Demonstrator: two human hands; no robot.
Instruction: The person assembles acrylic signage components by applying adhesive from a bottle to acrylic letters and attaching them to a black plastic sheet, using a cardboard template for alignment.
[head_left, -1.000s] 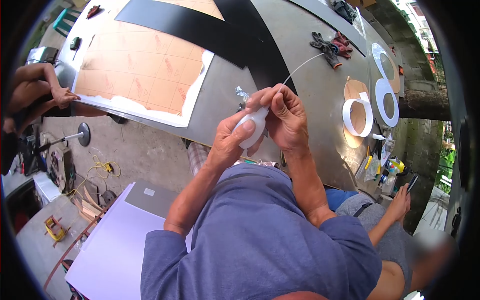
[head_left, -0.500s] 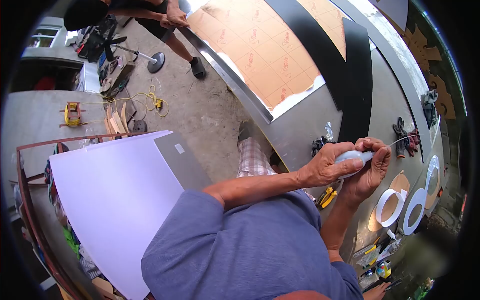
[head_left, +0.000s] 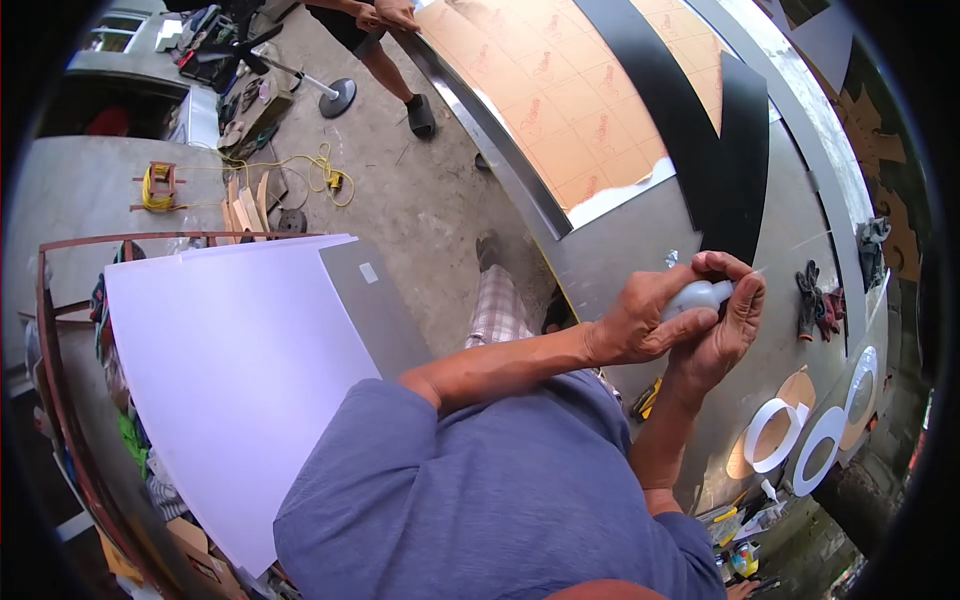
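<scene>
While the left hand (head_left: 645,315) clasps the white bottle (head_left: 693,299), the right hand (head_left: 718,340) curls closed around its nozzle (head_left: 725,291)

On the grey table (head_left: 610,260), a brown-papered sheet (head_left: 570,110), black strips (head_left: 743,160) and, seemingly, work gloves (head_left: 808,300).

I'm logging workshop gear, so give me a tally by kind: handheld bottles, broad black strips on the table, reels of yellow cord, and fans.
Handheld bottle: 1
Broad black strips: 2
Reel of yellow cord: 1
Fan: 1
Total: 5
</scene>
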